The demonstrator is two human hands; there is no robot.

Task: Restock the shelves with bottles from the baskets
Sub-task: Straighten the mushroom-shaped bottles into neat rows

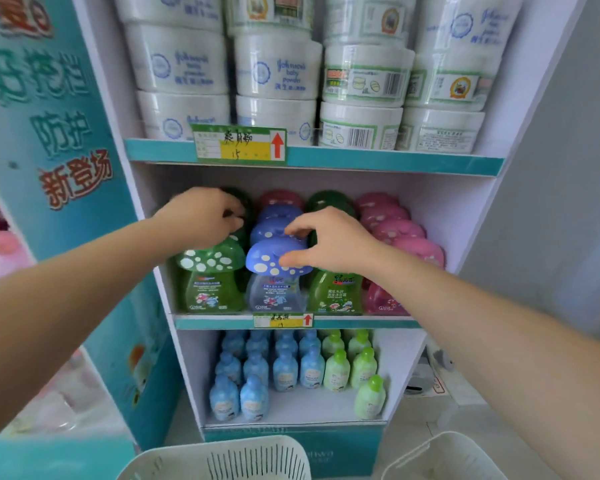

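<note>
The middle shelf (243,322) holds rows of mushroom-capped bottles in green, blue and pink. My right hand (329,242) rests its fingertips on the blue spotted cap of the front blue bottle (274,271). My left hand (205,216) is curled over the cap of a green bottle just behind the front green bottle (208,271); whether it grips that cap I cannot tell. Two white baskets stand at the bottom edge, the left basket (222,459) and the right basket (444,455); their insides are hidden.
White powder tubs (274,67) are stacked on the top shelf. Small blue bottles (253,375) and small green bottles (350,365) fill the lower shelf. A teal display panel (49,116) stands at the left and a grey wall (561,168) at the right.
</note>
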